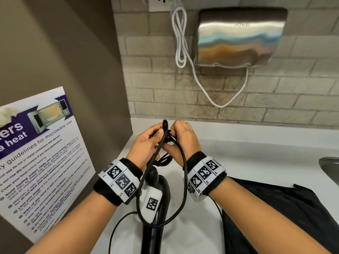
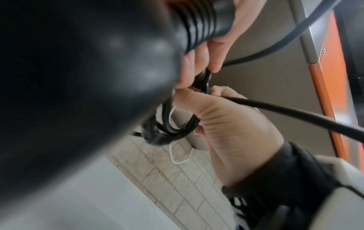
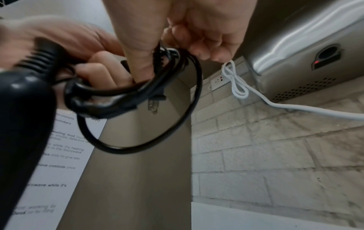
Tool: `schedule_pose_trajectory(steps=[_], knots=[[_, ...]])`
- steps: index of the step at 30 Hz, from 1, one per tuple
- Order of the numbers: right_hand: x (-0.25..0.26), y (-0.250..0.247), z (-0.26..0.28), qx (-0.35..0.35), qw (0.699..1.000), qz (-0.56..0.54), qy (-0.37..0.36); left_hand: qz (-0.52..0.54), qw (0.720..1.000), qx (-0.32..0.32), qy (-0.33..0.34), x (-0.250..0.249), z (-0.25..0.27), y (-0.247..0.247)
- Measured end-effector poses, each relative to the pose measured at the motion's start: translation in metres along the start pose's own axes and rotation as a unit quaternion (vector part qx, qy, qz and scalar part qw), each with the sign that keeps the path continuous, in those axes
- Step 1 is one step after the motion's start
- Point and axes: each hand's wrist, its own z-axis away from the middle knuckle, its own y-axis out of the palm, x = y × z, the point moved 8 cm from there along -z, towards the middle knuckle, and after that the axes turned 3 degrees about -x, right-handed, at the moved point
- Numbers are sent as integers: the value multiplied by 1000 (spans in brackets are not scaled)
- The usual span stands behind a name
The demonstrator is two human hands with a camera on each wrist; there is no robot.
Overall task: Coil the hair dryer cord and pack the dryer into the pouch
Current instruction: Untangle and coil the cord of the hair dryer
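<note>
Both hands meet over the white counter [image 1: 256, 153], on a bundle of black cord [image 1: 185, 171]. My left hand [image 1: 148, 143] grips the coiled loops and the ribbed cord end of the black hair dryer [image 1: 159, 222], which hangs below the hands. My right hand [image 1: 183, 138] pinches the cord against the bundle between thumb and fingers. One large loose loop sags under the wrists. In the right wrist view the coil [image 3: 138, 90] shows the plug [image 3: 152, 105] sticking out. The left wrist view is mostly filled by the dryer body [image 2: 78, 77]. The black pouch [image 1: 286, 213] lies on the counter to the right.
A steel hand dryer [image 1: 238, 35] hangs on the brick wall, with a white cable [image 1: 180, 37] running to a socket [image 1: 159, 4]. A microwave poster [image 1: 40, 153] covers the brown side panel at left. A sink edge [image 1: 330, 167] shows at far right.
</note>
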Motion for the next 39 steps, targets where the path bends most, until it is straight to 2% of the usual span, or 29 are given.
schedule_pose_trajectory(steps=[4,6,8,12,19,21,23,25,28,32,33,34,36,39], knots=[[1,3,-6,7,999,-34,-7,9,1000,27,11,-2,5,8],[-6,13,-7,72,994,-75,36,7,999,28,16,-3,6,9],[-11,21,-8,128,988,-70,53,-4,999,23,23,-4,5,7],[-14,19,-8,180,982,-57,21,-5,999,17,27,-3,5,5],[-56,-1,4,200,980,-1,-15,-12,1000,16,15,1,3,0],[-85,-8,4,186,982,17,21,-14,1000,12,10,2,3,-4],[-124,-10,8,187,975,64,101,-7,1000,15,5,3,2,-6],[-156,-5,18,221,952,112,179,2,1000,15,1,3,2,-6],[-189,6,38,285,902,172,275,8,1000,16,3,3,4,-3],[-223,26,67,381,826,286,303,43,999,19,-4,3,4,-1],[-225,31,71,392,817,301,297,49,999,19,-6,3,4,-1],[-217,34,72,395,820,292,294,49,999,20,-7,3,4,-1],[-191,42,68,377,852,229,281,34,999,23,-3,3,4,1],[-131,58,57,348,912,28,215,38,999,32,-13,3,4,5]])
